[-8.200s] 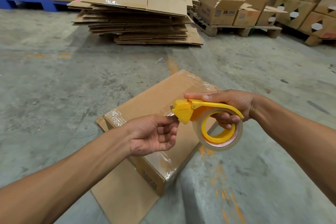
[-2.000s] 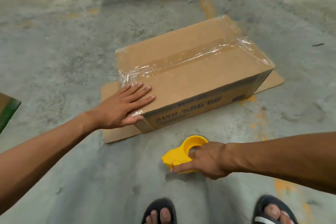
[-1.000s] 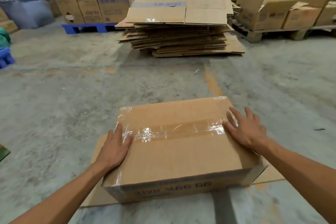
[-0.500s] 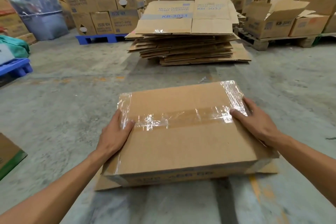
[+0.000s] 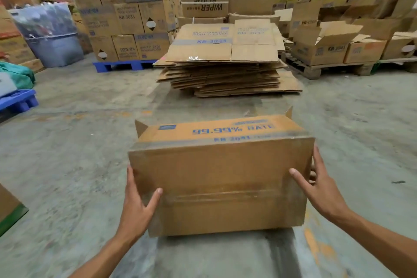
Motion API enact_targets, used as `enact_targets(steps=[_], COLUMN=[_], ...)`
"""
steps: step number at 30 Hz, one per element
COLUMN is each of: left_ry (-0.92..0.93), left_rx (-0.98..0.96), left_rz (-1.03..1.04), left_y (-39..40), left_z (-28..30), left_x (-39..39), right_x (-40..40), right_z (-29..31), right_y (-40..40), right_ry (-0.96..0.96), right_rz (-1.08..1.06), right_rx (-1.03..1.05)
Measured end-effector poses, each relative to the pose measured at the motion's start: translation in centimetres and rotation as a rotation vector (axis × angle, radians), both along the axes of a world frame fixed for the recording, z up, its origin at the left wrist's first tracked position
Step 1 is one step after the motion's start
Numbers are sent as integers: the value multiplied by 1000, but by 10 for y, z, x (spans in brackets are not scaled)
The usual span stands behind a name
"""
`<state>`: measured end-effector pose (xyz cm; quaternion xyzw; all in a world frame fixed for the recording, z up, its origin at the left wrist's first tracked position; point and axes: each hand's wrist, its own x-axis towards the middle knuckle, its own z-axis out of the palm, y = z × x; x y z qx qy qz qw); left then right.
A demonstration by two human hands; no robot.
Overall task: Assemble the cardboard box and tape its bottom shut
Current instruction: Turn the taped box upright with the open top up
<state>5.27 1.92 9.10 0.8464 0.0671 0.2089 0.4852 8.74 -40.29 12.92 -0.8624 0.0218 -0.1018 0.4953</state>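
Note:
The brown cardboard box (image 5: 220,178) is held off the floor in front of me, tipped so its taped bottom faces me and a printed side with blue "99.99%" lettering faces up. A strip of clear tape runs across the near face. Two open top flaps stick up at the far corners. My left hand (image 5: 137,205) grips the box's left end with the thumb on the near face. My right hand (image 5: 320,189) grips the right end the same way. The tape dispenser is out of view.
A stack of flattened cartons (image 5: 225,67) lies on the concrete floor straight ahead. Stacked boxes on a blue pallet (image 5: 124,66) stand at back left, open boxes on a wooden pallet (image 5: 327,70) at back right. A carton corner (image 5: 9,212) shows at the left edge.
Both hands have lifted the box and tipped it away from me. The taped face that was on top now faces me, and the printed side has come up.

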Motion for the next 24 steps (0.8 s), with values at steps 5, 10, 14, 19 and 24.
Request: enact_targets(steps=[5,10,14,19,24], left_ry=[-12,-3,115,437,565], left_rx=[-149,-199,-261,-400,-317], left_rz=[75,72,22,-84,-110], left_y=[1,4,21,39,40], left_z=[13,39,50,72,84], left_x=[-4,11,32,57,80], right_x=[-3,10,37,76,92], right_z=[6,21,32,50,52], right_y=[-1,-1,-12,-15,-11], right_ry=[-37,-27,73,336,477], right_rz=[-48,-115,-73,7,111], right_rx=[126,180,195,203,271])
